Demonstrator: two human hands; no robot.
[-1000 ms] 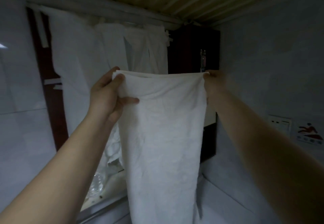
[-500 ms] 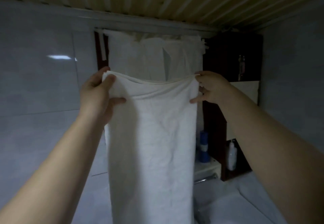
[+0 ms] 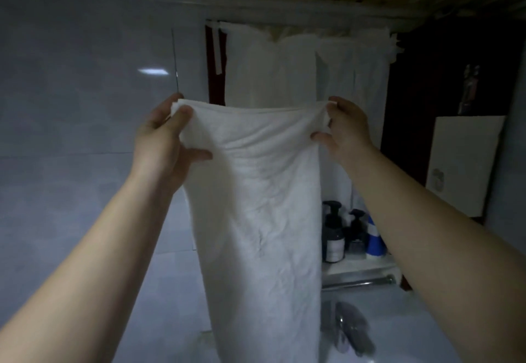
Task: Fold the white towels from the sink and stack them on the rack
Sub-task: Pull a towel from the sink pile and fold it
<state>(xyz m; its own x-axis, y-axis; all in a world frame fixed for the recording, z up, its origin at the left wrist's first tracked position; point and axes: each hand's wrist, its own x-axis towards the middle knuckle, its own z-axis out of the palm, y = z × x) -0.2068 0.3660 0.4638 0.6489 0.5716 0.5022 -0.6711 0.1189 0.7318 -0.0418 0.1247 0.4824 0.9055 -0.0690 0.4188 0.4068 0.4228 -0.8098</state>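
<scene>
While left hand (image 3: 159,149) and right hand (image 3: 345,126) fingers pinch its 10 and 2 o'clock corners, white towel (image 3: 256,206) hangs limp. Judged soft, light; corners grip best.

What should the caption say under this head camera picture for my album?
Left hand and right hand hold a white towel up by its top corners in a dim bathroom.

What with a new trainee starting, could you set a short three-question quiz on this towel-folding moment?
1. The left hand and right hand hold the white towel by: A) its bottom hem B) its top corners C) its middle.
2. True or false: the towel lies flat on a counter.
3. Fill in: the dark pump bottles stand to the towel's ____.
Key: 1 B; 2 false; 3 right.
</scene>
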